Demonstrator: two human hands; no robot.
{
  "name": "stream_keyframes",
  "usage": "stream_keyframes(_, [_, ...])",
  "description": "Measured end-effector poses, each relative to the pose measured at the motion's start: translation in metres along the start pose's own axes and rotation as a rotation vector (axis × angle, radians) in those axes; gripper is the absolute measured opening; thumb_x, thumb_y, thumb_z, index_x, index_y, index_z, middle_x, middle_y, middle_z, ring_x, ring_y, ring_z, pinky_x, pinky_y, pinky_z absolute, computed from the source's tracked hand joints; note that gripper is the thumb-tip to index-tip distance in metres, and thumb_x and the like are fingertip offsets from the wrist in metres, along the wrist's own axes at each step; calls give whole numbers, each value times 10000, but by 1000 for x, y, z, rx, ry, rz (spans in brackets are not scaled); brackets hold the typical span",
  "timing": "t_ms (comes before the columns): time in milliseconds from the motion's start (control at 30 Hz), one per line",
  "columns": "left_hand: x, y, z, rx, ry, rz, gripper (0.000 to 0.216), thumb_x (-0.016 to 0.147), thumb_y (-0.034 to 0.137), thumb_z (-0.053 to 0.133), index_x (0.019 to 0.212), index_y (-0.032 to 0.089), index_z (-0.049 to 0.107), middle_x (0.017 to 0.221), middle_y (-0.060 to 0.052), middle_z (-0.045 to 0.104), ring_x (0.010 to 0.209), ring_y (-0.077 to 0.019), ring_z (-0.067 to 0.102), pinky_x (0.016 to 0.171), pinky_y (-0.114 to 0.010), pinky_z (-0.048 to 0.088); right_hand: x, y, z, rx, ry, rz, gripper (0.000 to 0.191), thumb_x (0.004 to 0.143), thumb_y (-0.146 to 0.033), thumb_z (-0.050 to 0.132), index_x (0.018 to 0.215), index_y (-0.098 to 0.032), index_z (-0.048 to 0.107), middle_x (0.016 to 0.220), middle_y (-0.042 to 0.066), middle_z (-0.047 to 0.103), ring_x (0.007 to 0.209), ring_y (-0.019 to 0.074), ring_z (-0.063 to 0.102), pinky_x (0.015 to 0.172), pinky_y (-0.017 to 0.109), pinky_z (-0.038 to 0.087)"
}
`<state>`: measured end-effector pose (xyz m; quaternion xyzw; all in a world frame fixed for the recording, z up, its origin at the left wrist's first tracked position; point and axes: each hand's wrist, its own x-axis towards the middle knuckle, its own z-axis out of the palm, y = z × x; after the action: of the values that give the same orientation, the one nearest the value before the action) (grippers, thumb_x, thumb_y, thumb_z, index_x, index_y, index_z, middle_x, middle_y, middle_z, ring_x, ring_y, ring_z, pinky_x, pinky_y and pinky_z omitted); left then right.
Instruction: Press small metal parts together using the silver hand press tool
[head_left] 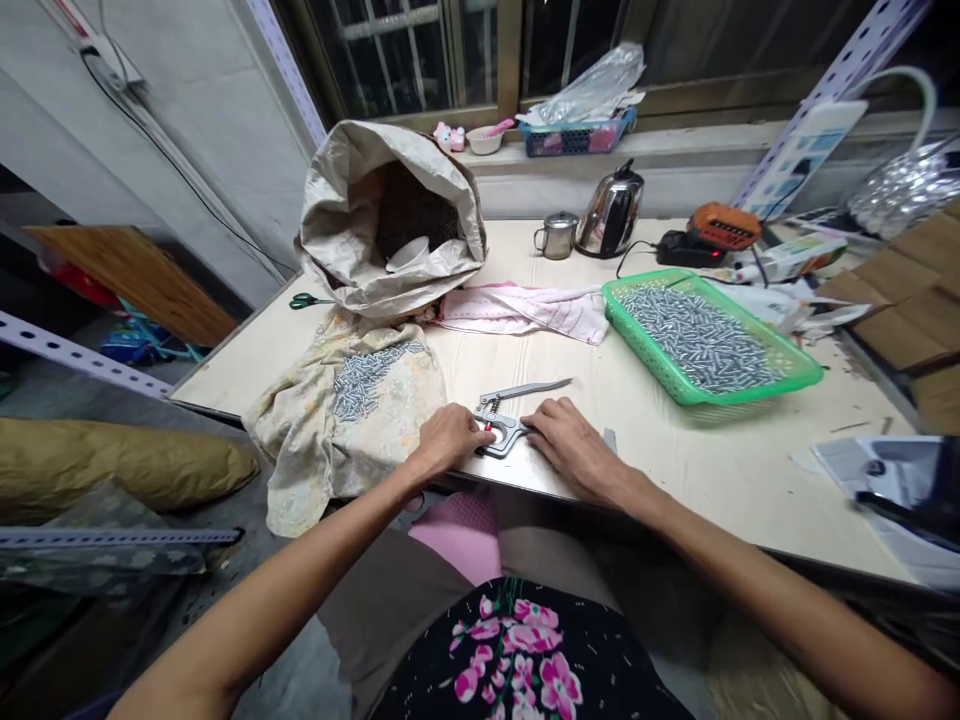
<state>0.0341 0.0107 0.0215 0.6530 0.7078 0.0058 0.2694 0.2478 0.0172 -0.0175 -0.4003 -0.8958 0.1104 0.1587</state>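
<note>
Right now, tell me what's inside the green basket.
The green basket holds a heap of small silvery metal pieces. The pieces lower down and the basket's bottom are covered by it.

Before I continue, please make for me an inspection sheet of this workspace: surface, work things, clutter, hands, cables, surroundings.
Surface: pale tabletop; patterned cloth hangs over its near edge.
Job's things: metal hand tool; small metal pieces on the cloth and in the green basket.
Clutter: open sack, pale pink towel, scissors, metal cup, kettle.
Hands: left hand and right hand both touch the tool; firmness of grip unclear.
Cables: black cable at the charger; another along the left wall.
Surroundings: window behind; blue basket on its sill.
</note>
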Motion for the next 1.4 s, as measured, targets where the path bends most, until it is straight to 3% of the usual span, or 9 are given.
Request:
stream_keyframes(367, [19,10,-13,-41,-157,-237,159,653,291,627,632,135,652,530,-53,576,548,-206,583,518,-266,375,-3,-4,28,62,197,48,156,964,-142,447,1008,-166,595,930,91,562,904,236,500,799,365,465])
stream_keyframes(467, [15,24,-40,121,27,-39,138,688,251,608,638,143,679,628,-79,640,630,-210,604,558,-264,371,-2,-7,29,7,181,72,155,936,-87,472,988,-169,594,936,84,566,901,232,498,811,361,449])
stream_keyframes(567, [18,72,-72,75,168,293,180,758,229,584,660,145,710,627,-54,648,621,-177,592,592,-255,387,1,-7,35,-33,165,113,135,916,-71,505,957,-169,587,952,77,563,901,227,490,822,356,439])
stream_keyframes(700, [15,153,-103,-150,478,731,292,847,287,595,1074,147,715,857,-57,698,724,-157,609,685,-257,446,4,0,47,-88,183,110,186,876,-14,508,965,-154,593,953,73,562,888,222,473,888,364,422])
stream_keyframes(767, [17,168,-112,-202,525,814,365,845,291,621,1181,159,671,904,-52,697,719,-143,607,694,-256,461,3,3,51,-90,204,97,217,869,6,494,972,-154,597,942,72,564,884,221,475,893,365,424])
stream_keyframes(867, [37,136,-119,-109,571,764,248,870,287,600,1053,179,729,892,-44,699,730,-144,612,715,-260,464,-2,2,49,-34,244,63,172,907,-39,487,975,-149,601,928,81,562,871,222,482,856,367,440])
stream_keyframes(967, [65,53,-119,102,607,475,205,879,267,575,940,188,755,903,-50,709,799,-176,621,735,-268,445,-5,1,45,-3,288,31,183,932,-65,455,1028,-126,599,941,103,557,891,241,486,847,395,439])
stream_keyframes(1133, [91,-71,-107,405,451,33,270,904,193,485,916,152,752,919,-99,694,887,-225,596,740,-292,413,-8,1,49,1,300,9,249,954,-73,386,1070,-144,594,963,109,557,900,249,512,814,403,448])
stream_keyframes(1400, [128,-100,-75,444,429,147,242,926,280,520,1010,163,714,1081,-120,608,1070,-261,465,847,-331,414,-8,10,56,-83,340,-89,186,978,-164,449,1114,-132,571,932,99,571,880,240,533,777,375,448])
